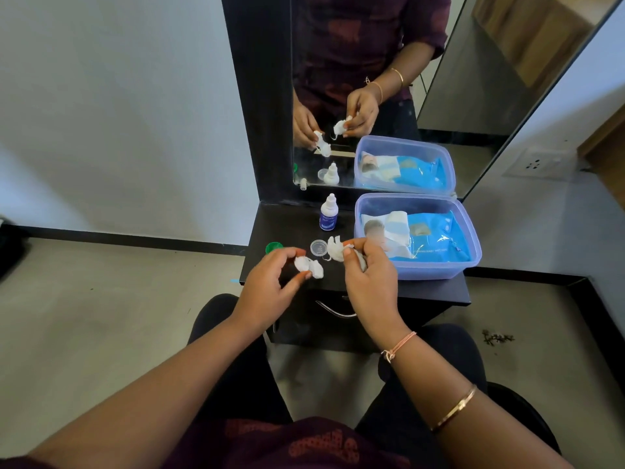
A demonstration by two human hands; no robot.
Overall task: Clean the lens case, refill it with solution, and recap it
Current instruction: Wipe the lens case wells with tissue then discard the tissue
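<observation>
My left hand [270,282] pinches the white lens case [304,264] between thumb and fingers above the front of the small black table [433,292]. A bit of white tissue [317,269] clings to the case's right end. My right hand [368,275] pinches a crumpled white tissue [335,248] just right of the case, apart from it. A clear round cap [319,248] lies flat on the table behind the hands. A green cap [274,247] sits at the table's left edge. The white solution bottle [328,213] with a blue label stands upright near the mirror.
A clear blue plastic box [470,245] holding a blue wet-wipes pack fills the table's right half. A mirror [372,79] stands behind the table and reflects hands and objects. The table has a drawer handle [333,311] at the front. A wall socket [534,164] is at right.
</observation>
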